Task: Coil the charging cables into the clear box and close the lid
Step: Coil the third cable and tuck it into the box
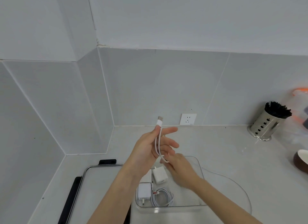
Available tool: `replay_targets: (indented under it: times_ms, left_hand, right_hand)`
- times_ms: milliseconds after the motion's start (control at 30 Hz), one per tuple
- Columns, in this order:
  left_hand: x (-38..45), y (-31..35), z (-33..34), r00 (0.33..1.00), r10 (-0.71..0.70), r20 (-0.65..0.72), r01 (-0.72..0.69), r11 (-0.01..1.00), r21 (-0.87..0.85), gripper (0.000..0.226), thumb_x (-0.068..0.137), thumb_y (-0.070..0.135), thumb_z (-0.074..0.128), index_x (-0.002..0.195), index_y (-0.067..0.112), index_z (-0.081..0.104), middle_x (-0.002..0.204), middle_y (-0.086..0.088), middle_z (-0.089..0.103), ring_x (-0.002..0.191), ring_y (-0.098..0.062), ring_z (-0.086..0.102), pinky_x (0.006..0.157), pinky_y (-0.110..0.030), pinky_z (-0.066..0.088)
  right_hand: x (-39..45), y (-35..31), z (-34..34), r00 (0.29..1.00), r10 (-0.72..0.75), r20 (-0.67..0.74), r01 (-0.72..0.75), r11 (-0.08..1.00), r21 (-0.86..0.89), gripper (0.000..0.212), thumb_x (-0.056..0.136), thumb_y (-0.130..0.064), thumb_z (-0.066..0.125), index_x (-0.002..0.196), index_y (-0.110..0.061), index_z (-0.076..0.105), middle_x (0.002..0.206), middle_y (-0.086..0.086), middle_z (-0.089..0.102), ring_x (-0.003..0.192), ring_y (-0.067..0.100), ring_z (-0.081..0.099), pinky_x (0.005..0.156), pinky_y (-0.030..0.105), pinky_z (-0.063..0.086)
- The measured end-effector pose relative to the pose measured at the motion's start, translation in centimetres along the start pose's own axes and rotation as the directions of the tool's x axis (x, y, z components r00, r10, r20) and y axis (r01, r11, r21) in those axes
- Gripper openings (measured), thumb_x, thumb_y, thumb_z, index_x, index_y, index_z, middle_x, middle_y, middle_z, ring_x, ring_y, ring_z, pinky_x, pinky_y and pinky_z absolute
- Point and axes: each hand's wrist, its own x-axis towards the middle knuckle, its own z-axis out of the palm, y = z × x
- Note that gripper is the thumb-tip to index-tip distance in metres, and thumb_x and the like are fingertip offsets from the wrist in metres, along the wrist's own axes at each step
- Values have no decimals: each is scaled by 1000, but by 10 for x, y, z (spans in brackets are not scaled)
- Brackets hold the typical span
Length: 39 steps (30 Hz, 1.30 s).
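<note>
My left hand (150, 148) is raised above the clear box (199, 167) and holds a white charging cable (159, 140), its USB plug sticking up past my fingertips. A loop of that cable runs down my palm. Just below, my right hand (180, 170) pinches the same cable, whose free length (236, 182) trails right over the counter and around the box. Inside the box lie a coiled white cable (162, 198) and two white plug adapters (159, 175) (144, 192). The clear lid (100, 190) with black latches lies flat to the left of the box.
A steel holder full of black sticks (268, 123) stands at the back right. A dark bowl (301, 160) and a plastic bag (298, 103) sit at the right edge. A wall socket (188, 119) is behind my hands. Tiled walls enclose the counter corner at left.
</note>
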Motion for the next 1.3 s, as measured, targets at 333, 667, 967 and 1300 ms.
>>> replay_targets:
  times_ms: [333, 667, 967, 1300]
  left_hand:
    - [-1, -36, -8, 959, -235, -160, 279, 878, 389, 51, 98, 42, 28, 117, 5, 57, 80, -7, 77, 32, -7, 34, 66, -23, 35]
    - [32, -34, -16, 934, -126, -334, 126, 992, -21, 47, 99, 35, 27, 132, 6, 44, 98, -5, 74, 94, -16, 67, 77, -22, 49]
    - [6, 19, -17, 981, -70, -179, 52, 993, -103, 44, 99, 29, 28, 103, 2, 62, 60, -4, 72, 35, -8, 51, 41, -15, 41]
    - [-1, -15, -1, 965, -219, -141, 257, 892, 373, 47, 98, 35, 29, 112, 2, 60, 75, -5, 76, 33, -7, 39, 48, -23, 28]
  right_hand:
    - [55, -2, -96, 960, 278, -18, -278, 960, 16, 26, 82, -34, 61, 72, -11, 66, 60, 2, 58, 61, 18, 52, 56, 28, 37]
    - [2, -79, -68, 998, 46, 47, -53, 985, 165, 25, 99, -30, 33, 104, -11, 48, 63, 2, 49, 53, 21, 41, 51, 31, 30]
    - [-12, -20, -23, 928, 148, 342, -140, 989, -49, 26, 100, -30, 26, 104, -11, 43, 90, 20, 64, 86, 37, 58, 71, 39, 41]
    - [46, -21, -106, 944, 272, 185, -309, 926, 215, 41, 80, -28, 68, 47, -18, 45, 47, -5, 39, 46, 10, 34, 49, 22, 29]
